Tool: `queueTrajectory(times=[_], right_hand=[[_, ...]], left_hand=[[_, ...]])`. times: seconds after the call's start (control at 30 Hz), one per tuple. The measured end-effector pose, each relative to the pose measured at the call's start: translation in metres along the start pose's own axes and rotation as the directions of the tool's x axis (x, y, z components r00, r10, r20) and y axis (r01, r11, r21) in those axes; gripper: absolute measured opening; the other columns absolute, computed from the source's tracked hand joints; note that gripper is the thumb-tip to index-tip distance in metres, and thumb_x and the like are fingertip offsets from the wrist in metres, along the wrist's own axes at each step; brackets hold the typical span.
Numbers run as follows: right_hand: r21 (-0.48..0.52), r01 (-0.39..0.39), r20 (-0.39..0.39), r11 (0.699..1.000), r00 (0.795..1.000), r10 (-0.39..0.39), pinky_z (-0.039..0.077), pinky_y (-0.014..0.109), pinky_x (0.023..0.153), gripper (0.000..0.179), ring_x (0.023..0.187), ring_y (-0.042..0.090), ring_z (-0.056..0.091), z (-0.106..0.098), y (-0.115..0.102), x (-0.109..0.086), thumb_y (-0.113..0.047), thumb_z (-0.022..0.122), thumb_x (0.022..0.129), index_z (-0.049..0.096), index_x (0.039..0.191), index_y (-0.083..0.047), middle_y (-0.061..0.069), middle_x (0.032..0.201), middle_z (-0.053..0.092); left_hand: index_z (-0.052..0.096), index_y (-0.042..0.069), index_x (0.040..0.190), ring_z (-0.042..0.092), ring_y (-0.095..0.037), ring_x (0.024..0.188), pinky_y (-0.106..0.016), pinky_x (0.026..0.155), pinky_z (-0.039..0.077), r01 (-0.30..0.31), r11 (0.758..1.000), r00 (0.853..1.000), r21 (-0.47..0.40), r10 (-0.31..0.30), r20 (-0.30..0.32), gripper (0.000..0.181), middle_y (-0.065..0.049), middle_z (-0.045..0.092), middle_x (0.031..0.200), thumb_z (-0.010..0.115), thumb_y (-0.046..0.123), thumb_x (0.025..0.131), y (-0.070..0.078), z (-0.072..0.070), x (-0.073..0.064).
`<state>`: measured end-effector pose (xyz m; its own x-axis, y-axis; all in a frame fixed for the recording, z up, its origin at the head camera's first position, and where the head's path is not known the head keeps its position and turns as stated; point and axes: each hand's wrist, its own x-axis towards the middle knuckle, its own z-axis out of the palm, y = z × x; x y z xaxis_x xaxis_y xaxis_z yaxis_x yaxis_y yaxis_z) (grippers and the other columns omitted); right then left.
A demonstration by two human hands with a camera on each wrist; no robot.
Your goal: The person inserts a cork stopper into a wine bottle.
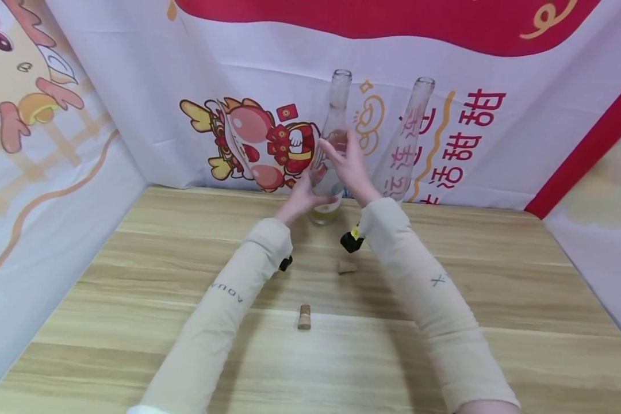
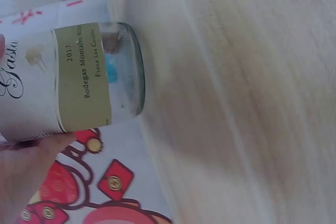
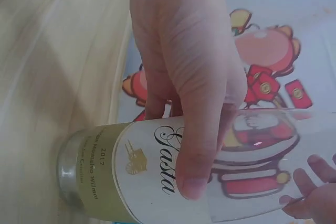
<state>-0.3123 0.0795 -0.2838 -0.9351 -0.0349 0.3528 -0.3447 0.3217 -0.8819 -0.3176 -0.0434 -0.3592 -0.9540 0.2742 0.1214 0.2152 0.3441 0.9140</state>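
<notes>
A clear glass wine bottle [image 1: 337, 106] with a white and olive label [image 2: 84, 77] stands upright at the back of the table, its mouth uncovered. Low on the bottle, my left hand [image 1: 304, 192] grips it around the label; in the right wrist view that hand's thumb [image 3: 197, 166] lies across the white part. Higher up, my right hand [image 1: 349, 164] holds the clear glass, and only its fingertips [image 3: 315, 182] show at the edge of the right wrist view. Whether the base touches the table I cannot tell. Small brown and blue patches show through the glass near the base.
A second clear bottle [image 1: 406, 138] stands to the right, partly behind my right forearm. One cork [image 1: 304, 317] lies mid-table, another [image 1: 347, 267] nearer the bottle. A printed cloth [image 1: 269, 52] hangs directly behind the wooden table [image 1: 497, 276].
</notes>
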Motion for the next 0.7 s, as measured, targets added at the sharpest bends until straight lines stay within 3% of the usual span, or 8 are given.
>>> queueTrajectory(times=[0.17,0.3,0.43,0.57,0.7], right_hand=[[0.037,0.063,0.019,0.997,0.998,-0.063,0.043,0.026,0.089,0.044,0.099,0.018,0.052,-0.01,-0.01,-0.01,-0.027,0.062,0.087,0.041,0.116,0.0,0.013,0.109,0.053],[0.078,0.084,0.062,0.993,0.994,-0.089,0.043,0.026,0.091,0.038,0.095,0.017,0.052,-0.02,-0.022,-0.019,-0.022,0.063,0.086,0.039,0.109,-0.003,0.006,0.097,0.054],[0.09,0.118,0.102,0.989,0.987,-0.127,0.044,0.028,0.091,0.035,0.095,0.021,0.054,-0.033,-0.037,-0.033,-0.016,0.061,0.087,0.034,0.107,-0.006,0.007,0.094,0.054],[0.072,0.161,0.15,0.984,0.974,-0.171,0.044,0.028,0.092,0.036,0.095,0.021,0.055,-0.047,-0.052,-0.051,-0.014,0.06,0.088,0.034,0.112,-0.005,0.012,0.098,0.056],[0.113,0.239,0.176,0.965,0.951,-0.256,0.044,0.031,0.093,0.032,0.094,0.02,0.055,-0.057,-0.059,-0.068,-0.007,0.059,0.087,0.04,0.112,-0.001,0.012,0.097,0.056]], left_hand=[[0.021,0.003,0.14,0.034,-0.027,0.129,-0.038,0.105,0.031,-0.021,0.998,1.0,0.054,0.02,0.02,0.09,-0.016,0.034,0.141,0.077,0.021,0.073,0.012,-0.001,-0.01],[0.029,0.002,0.135,0.04,-0.027,0.124,-0.038,0.1,0.037,-0.037,0.994,0.998,0.099,0.033,0.045,0.085,-0.014,0.04,0.137,0.079,0.024,0.07,0.026,-0.002,-0.02],[0.029,0.009,0.136,0.042,-0.027,0.121,-0.039,0.098,0.039,-0.087,0.992,0.992,0.096,0.078,0.096,0.087,-0.01,0.042,0.134,0.081,0.023,0.068,0.041,-0.002,-0.034],[0.022,0.014,0.141,0.045,-0.026,0.118,-0.039,0.094,0.042,-0.126,0.985,0.983,0.114,0.109,0.145,0.095,-0.01,0.045,0.13,0.081,0.024,0.067,0.055,0.0,-0.052],[0.027,0.013,0.139,0.049,-0.023,0.112,-0.038,0.09,0.045,-0.166,0.976,0.976,0.137,0.142,0.167,0.093,-0.01,0.05,0.126,0.083,0.024,0.065,0.068,0.005,-0.071]])
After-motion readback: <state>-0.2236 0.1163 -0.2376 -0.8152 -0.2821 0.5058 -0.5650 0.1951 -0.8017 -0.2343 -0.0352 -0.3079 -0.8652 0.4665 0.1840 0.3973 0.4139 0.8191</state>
